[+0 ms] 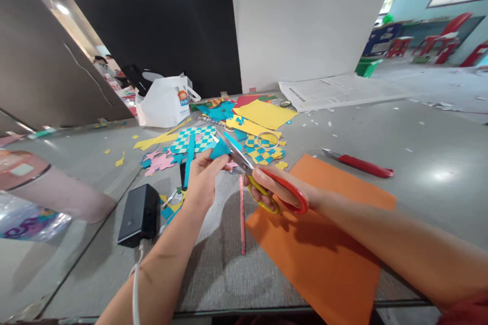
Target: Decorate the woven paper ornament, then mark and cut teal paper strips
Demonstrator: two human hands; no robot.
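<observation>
My left hand (204,180) pinches a small piece of blue paper (220,149) above the middle of the table. In my right hand (269,183) are scissors (292,195) with one red and one yellow handle. Their blades are parted and reach to the blue paper, with part of it between them. A blue paper strip (189,160) hangs down just left of my left hand. Under my right forearm lies a sheet of orange paper (328,269). A pink pencil (242,218) rests on the table between my two arms.
A red-handled cutter knife (362,165) lies to the right. Checkered and coloured paper pieces (194,139) pile up behind my hands. On the left stand a black power bank (139,216) with a white cable and a pink bottle (72,190). A white bag (163,101) and newspaper (324,92) are farther back.
</observation>
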